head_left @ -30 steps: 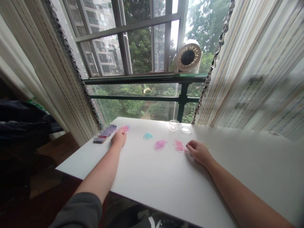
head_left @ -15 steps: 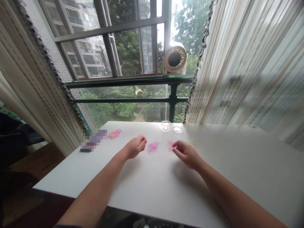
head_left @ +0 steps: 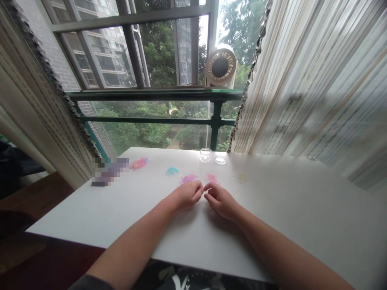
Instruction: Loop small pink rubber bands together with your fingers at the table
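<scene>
**Two hands meet over small coloured heaps on a white table by the window**

Daylight from a tall window with green railings falls on a white table [head_left: 127, 209] set between pale striped curtains. Places below are given from the clear jar [head_left: 205, 154] that stands open near the far edge of the table.

Far to the left of the jar, at the table's corner, lies a dark flat object [head_left: 106, 175], blurred out. Just right of it, still well left of the jar, sits a pink-and-orange heap [head_left: 138, 163] of tiny loops. Nearer the jar, left and a little toward the person, lies a teal heap [head_left: 172, 171]. Then comes a magenta heap [head_left: 188, 178], in front of the jar and slightly left.

The left hand [head_left: 186, 195] rests on the table in front of the jar, fingers curled loosely with the tips pinched together; whether they grip anything is too small to tell. The right hand [head_left: 220, 200] lies just beside it, fingertips almost touching the left's, likewise curled, its contents unclear. Right behind their meeting fingertips lies a pink heap [head_left: 211, 177], nearly straight in front of the jar.

Touching-close on the jar's right lies its flat clear lid [head_left: 220, 160]. Farther right and forward is a faint yellow heap [head_left: 241, 177]. Above the jar, on the railing, stands a round white fan [head_left: 220, 67].
</scene>
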Tool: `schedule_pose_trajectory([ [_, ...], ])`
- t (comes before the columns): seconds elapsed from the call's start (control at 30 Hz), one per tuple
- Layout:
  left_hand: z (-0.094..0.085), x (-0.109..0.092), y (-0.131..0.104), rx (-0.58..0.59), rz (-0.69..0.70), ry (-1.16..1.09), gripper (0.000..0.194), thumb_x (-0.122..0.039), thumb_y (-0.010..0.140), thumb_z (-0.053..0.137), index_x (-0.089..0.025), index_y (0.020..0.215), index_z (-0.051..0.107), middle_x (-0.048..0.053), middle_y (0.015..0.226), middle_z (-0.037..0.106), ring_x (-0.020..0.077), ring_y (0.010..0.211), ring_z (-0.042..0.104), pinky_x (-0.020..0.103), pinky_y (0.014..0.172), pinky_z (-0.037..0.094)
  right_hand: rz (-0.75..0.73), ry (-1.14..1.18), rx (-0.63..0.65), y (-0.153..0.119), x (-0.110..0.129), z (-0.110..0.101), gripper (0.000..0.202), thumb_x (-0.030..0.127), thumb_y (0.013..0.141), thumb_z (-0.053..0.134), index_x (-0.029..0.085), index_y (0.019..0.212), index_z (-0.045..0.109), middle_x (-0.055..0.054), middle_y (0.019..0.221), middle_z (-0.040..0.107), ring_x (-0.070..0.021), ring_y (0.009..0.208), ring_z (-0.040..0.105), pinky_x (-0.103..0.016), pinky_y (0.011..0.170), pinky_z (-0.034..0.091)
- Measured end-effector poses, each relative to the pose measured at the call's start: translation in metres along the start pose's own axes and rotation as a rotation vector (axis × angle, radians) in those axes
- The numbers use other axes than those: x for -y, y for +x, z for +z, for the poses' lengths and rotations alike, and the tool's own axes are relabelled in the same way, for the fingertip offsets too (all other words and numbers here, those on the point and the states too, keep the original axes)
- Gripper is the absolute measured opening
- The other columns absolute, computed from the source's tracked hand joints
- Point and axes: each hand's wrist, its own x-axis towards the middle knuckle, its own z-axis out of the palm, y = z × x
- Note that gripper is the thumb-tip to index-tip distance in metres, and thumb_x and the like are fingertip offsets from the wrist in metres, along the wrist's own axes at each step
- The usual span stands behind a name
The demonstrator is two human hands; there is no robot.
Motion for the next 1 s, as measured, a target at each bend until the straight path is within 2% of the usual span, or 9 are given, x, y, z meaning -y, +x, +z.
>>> schedule_pose_trajectory([
  [0.23,0.006,0.008,-0.001,0.020,0.041,-0.053,0.018,-0.031,0.086,0.036,-0.019,0.078,0.048,0.002,0.068,0.056,0.0147,0.064,0.049,0.027,0.060,0.036,-0.030,0.024,-0.103,0.005,-0.002,-0.001,0.005,0.022,0.080,0.048,0.020,0.076,0.050,0.004,0.061,0.051,-0.0111,0.057,0.045,-0.025,0.057,0.037],
  [0.53,0.001,0.009,-0.002,0.034,0.040,-0.150,0.017,-0.030,0.086,0.038,-0.018,0.078,0.047,0.000,0.064,0.053,0.0132,0.060,0.047,0.027,0.059,0.037,-0.048,-0.028,-0.081,0.003,-0.003,-0.003,0.004,0.018,0.075,0.050,0.019,0.078,0.052,0.003,0.065,0.051,-0.0110,0.059,0.045,-0.025,0.058,0.037],
  [0.77,0.007,0.015,-0.003,0.045,0.060,-0.225,0.018,-0.032,0.086,0.040,-0.017,0.079,0.048,-0.002,0.063,0.051,0.0112,0.059,0.045,0.025,0.059,0.037,-0.067,-0.042,-0.089,0.003,0.000,-0.003,0.004,0.018,0.075,0.049,0.019,0.076,0.053,0.003,0.064,0.052,-0.0114,0.059,0.045,-0.025,0.058,0.037],
  [1.0,0.011,0.020,-0.003,-0.044,0.076,-0.300,0.020,-0.034,0.087,0.043,-0.016,0.081,0.049,-0.003,0.061,0.049,0.0094,0.055,0.042,0.023,0.055,0.035,-0.075,-0.030,-0.099,0.003,-0.001,-0.003,0.004,0.018,0.075,0.050,0.019,0.077,0.053,0.003,0.064,0.053,-0.0112,0.058,0.046,-0.025,0.058,0.037],
])
